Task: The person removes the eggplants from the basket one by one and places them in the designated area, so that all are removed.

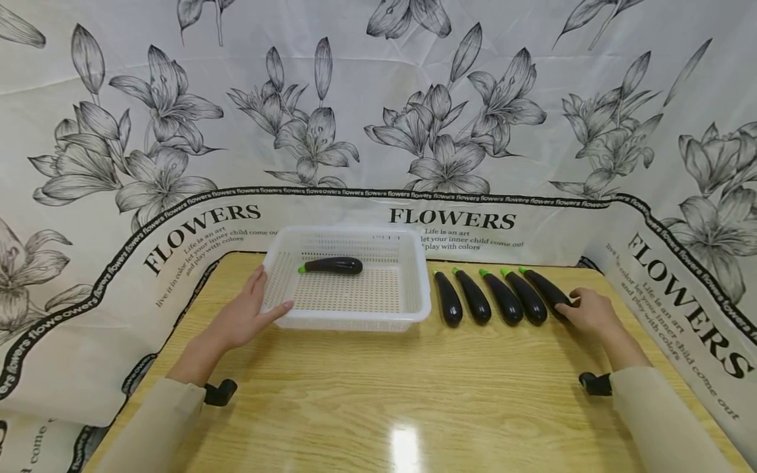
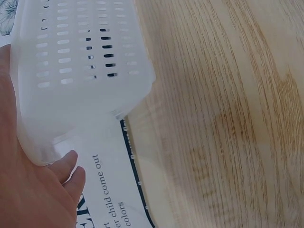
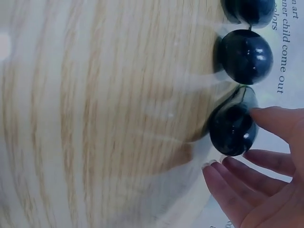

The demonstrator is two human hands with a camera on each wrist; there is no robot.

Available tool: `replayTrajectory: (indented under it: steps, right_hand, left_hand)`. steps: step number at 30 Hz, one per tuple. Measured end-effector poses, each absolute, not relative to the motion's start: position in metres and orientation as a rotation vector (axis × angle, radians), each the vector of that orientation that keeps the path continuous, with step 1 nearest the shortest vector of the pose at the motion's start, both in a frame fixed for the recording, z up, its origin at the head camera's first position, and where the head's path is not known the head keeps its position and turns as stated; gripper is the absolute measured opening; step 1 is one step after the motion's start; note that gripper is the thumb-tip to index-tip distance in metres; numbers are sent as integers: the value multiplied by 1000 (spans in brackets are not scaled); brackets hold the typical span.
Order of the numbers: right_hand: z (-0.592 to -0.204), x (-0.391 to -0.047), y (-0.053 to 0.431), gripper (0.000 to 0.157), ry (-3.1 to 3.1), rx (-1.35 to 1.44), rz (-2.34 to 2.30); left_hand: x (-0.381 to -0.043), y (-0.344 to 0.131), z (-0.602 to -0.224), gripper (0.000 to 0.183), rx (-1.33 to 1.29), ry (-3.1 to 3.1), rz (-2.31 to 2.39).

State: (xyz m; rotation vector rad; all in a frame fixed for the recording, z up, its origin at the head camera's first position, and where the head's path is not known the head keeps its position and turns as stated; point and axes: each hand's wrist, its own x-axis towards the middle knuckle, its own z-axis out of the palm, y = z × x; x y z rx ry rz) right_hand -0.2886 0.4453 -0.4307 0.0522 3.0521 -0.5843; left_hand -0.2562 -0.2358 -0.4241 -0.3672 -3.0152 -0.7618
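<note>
A white perforated plastic basket [image 1: 349, 316] stands on the table with one dark eggplant [image 1: 334, 265] lying inside it. My left hand [image 1: 245, 315] holds the basket's left front corner, thumb along the front rim and fingers at the left side; the left wrist view shows the basket wall [image 2: 85, 99] against that hand [image 2: 38, 190]. On the right, my right hand [image 1: 593, 316] has thumb and fingers around the lower end of the rightmost eggplant [image 1: 544, 289]. In the right wrist view the thumb touches this eggplant [image 3: 232, 124], with fingertips at its other side.
Several more eggplants with green stems, such as the one nearest the basket [image 1: 449, 302], lie side by side between the basket and my right hand. The wooden table [image 1: 378, 387] extends toward me. A flower-printed cloth [image 1: 378, 144] hangs behind and along both sides.
</note>
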Motion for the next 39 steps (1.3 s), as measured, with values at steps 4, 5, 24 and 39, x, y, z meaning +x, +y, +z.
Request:
replayTrajectory:
  steps: [4, 5, 24, 39]
  right_hand:
    - [-426, -285, 440, 62, 3071, 60, -568]
    - [-423, -284, 438, 62, 3082, 56, -558]
    - [-366, -275, 310, 53, 3191, -335, -556]
    - [-349, -287, 219, 50, 3072, -709, -705]
  left_hand:
    - [-256, -236, -425, 108, -363, -3018, -768]
    - [-257, -236, -425, 108, -364, -3019, -768]
    - [-257, -236, -423, 108, -368, -3021, -764]
    - [-258, -235, -421, 107, -367, -3034, -749]
